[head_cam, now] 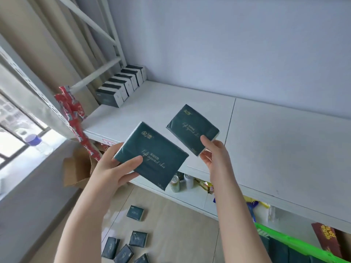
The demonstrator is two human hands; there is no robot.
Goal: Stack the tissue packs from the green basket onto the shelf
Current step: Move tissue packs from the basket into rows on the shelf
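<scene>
One tissue pack (152,154) is gripped in the left hand (115,168) at the shelf's (266,139) front edge; the right hand (214,154) pinches a second tissue pack (191,128) by its corner; a row of packs (121,86) stands far left

A cardboard box (76,168) sits below hanging red packets (73,112); nearby stand what may be drink cans (174,184).

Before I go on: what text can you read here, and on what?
"Soft against skin": gold script on the nearer tissue pack, held by the left hand.
"Soft against skin": same script on the farther tissue pack, held by the right hand.
Gold logo on each: too blurred.
Gold characters on the brown box: unreadable.
</scene>
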